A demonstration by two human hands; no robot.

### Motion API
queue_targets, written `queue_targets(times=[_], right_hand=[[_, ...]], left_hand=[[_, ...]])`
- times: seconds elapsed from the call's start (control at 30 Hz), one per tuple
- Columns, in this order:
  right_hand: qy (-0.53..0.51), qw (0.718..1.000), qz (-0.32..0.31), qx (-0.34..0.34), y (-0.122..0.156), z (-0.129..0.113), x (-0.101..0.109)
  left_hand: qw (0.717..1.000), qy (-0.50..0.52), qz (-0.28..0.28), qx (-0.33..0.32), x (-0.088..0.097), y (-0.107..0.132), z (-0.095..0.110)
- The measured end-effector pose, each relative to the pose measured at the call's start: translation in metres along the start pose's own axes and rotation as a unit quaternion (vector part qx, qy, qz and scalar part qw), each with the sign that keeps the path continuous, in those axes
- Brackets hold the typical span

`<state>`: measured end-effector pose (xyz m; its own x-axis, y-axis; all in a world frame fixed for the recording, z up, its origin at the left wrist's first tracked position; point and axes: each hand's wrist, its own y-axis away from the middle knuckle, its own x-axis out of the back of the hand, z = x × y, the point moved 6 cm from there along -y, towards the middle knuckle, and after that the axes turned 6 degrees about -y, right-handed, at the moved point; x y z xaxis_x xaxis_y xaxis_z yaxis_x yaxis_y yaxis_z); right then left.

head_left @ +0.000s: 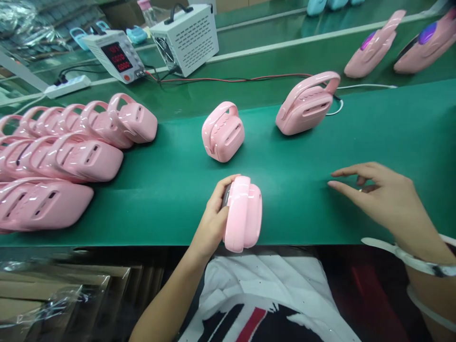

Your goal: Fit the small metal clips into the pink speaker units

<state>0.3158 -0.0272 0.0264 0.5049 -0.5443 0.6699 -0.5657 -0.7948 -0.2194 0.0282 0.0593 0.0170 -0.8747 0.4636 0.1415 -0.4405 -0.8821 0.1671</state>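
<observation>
My left hand (213, 219) grips a pink handled speaker (245, 213) standing on its edge at the near edge of the green mat (302, 209). My right hand (377, 192) hovers over the mat to the right with fingers stretched out and nothing in it; a white bangle sits on that wrist. A second pink speaker (223, 131) stands just beyond the held one. A third pink speaker (307, 104) lies further right with a white cable plugged into it.
Several pink speakers (64, 156) lie in rows at the left. A power supply with red digits (116, 56) and a white vented box (185, 39) stand at the back, with red and black leads. Two lit pink speakers (399, 42) lie at the far right.
</observation>
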Motion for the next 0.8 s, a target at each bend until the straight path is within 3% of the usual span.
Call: queue_targets(times=[0.07, 0.1, 0.17, 0.3, 0.37, 0.43, 0.63, 0.8], right_hand=[[-0.046, 0.994, 0.036, 0.093, 0.016, -0.028, -0.002], [-0.102, 0.987, 0.016, 0.127, 0.024, -0.043, -0.011], [-0.228, 0.959, -0.092, 0.140, 0.039, -0.069, -0.042], [-0.440, 0.860, -0.258, 0.021, 0.053, -0.089, -0.096], [-0.511, 0.801, -0.309, -0.050, 0.055, -0.087, -0.111], [-0.542, 0.767, -0.331, -0.090, 0.055, -0.083, -0.115], [-0.542, 0.760, -0.337, -0.121, 0.054, -0.079, -0.114], [-0.539, 0.763, -0.333, -0.128, 0.054, -0.083, -0.113]], left_hand=[[1.000, 0.016, 0.009, -0.013, 0.001, -0.001, -0.002], [1.000, 0.021, 0.012, -0.011, 0.001, -0.001, -0.003], [1.000, 0.023, 0.018, 0.007, 0.001, -0.002, -0.006], [0.999, 0.024, 0.017, 0.017, 0.000, -0.001, -0.003], [1.000, 0.022, 0.014, 0.005, -0.001, -0.001, -0.002], [1.000, 0.021, 0.010, -0.006, -0.001, -0.001, -0.002], [1.000, 0.023, 0.016, -0.001, 0.000, -0.001, -0.006], [0.999, 0.025, 0.002, -0.027, -0.003, 0.001, 0.002]])
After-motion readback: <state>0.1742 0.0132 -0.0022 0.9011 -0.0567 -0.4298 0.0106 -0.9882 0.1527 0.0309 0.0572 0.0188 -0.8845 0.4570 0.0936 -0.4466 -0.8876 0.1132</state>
